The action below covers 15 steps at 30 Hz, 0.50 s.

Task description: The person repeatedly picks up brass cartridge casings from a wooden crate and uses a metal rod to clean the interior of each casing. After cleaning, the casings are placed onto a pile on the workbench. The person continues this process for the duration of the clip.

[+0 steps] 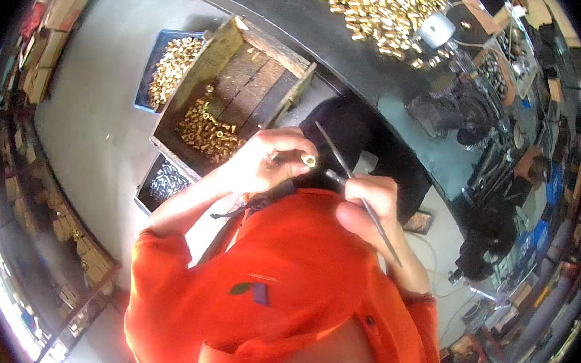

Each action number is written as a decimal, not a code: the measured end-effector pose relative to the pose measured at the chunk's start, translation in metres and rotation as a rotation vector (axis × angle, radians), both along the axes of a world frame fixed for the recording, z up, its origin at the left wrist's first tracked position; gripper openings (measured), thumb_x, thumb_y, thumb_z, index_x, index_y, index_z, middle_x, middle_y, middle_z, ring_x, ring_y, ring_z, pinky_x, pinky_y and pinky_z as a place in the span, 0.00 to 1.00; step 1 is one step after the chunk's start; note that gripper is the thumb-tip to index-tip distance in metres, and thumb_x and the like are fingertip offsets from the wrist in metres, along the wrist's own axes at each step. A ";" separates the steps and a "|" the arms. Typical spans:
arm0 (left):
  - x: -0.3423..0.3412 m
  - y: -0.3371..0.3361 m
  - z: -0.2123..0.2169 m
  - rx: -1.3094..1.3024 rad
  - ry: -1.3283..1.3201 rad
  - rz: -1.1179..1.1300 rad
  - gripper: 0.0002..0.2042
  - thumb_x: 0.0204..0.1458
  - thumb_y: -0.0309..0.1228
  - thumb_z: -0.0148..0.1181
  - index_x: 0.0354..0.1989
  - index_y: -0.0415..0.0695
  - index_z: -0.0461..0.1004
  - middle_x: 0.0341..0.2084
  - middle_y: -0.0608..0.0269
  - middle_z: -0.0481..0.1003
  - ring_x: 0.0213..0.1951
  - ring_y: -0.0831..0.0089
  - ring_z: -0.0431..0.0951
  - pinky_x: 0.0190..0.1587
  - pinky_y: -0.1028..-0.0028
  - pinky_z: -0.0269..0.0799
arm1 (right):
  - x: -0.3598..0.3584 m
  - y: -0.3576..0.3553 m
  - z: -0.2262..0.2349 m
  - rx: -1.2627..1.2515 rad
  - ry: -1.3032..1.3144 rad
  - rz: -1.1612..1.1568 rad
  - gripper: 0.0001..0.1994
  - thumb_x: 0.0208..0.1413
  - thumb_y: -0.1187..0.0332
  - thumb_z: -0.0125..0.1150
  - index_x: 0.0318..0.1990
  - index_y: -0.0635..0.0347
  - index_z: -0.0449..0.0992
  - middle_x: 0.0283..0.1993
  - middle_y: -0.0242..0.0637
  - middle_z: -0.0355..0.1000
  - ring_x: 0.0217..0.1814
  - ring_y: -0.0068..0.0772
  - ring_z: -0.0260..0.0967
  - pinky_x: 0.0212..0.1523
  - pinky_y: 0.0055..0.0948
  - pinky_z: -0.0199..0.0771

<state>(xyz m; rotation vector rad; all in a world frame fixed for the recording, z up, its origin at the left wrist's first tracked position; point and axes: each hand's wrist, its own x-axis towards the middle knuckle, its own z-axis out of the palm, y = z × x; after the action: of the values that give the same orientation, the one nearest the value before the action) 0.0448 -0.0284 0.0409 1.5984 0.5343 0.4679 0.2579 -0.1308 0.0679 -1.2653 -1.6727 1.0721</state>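
My left hand (265, 159) pinches a small brass fitting (309, 160) between its fingertips, held up in front of my orange shirt. My right hand (368, 205) grips a thin grey metal rod (345, 175) that runs diagonally, its upper tip rising past the fitting and its lower end sticking out behind my wrist. The two hands are close together, the rod lying just right of the fitting. Below my left hand stands a wooden crate (244, 82) with several brass fittings (206, 130) heaped in its near corner.
A dark workbench (354, 64) curves across the top, bearing a big pile of brass fittings (379, 7) and machine parts at right. On the grey floor sit a blue tray of brass parts (170, 66) and a tray of silvery parts (164, 182). Shelves of boxes line the left.
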 end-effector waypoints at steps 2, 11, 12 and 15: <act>0.011 -0.002 0.008 0.141 0.030 -0.025 0.07 0.44 0.20 0.62 0.33 0.37 0.74 0.26 0.61 0.70 0.32 0.68 0.72 0.35 0.71 0.67 | 0.000 -0.003 -0.003 0.007 -0.009 -0.014 0.13 0.37 0.69 0.60 0.17 0.60 0.59 0.15 0.37 0.54 0.14 0.37 0.55 0.17 0.33 0.51; 0.032 -0.013 0.012 0.544 0.104 -0.032 0.10 0.41 0.23 0.65 0.33 0.40 0.75 0.25 0.59 0.69 0.24 0.62 0.73 0.26 0.68 0.68 | 0.001 -0.006 -0.013 -0.026 -0.040 -0.070 0.13 0.37 0.70 0.61 0.18 0.61 0.59 0.15 0.39 0.56 0.15 0.40 0.57 0.18 0.33 0.54; 0.033 -0.011 0.011 0.524 0.091 -0.040 0.10 0.41 0.23 0.65 0.34 0.40 0.75 0.25 0.58 0.69 0.24 0.62 0.72 0.26 0.68 0.68 | 0.002 -0.006 -0.014 -0.024 -0.022 -0.072 0.13 0.37 0.70 0.60 0.17 0.61 0.59 0.15 0.39 0.56 0.15 0.40 0.57 0.18 0.33 0.54; 0.039 -0.003 0.009 0.360 -0.007 -0.055 0.10 0.43 0.24 0.65 0.36 0.38 0.75 0.26 0.59 0.72 0.26 0.68 0.75 0.27 0.71 0.69 | 0.004 -0.008 -0.020 -0.031 0.009 -0.096 0.13 0.37 0.71 0.60 0.17 0.61 0.59 0.15 0.39 0.55 0.15 0.38 0.55 0.18 0.33 0.53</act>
<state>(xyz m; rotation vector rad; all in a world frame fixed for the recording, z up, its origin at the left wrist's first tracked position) 0.0833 -0.0312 0.0498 1.9492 0.4142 0.5502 0.2621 -0.1388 0.0482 -1.3451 -1.5780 1.0483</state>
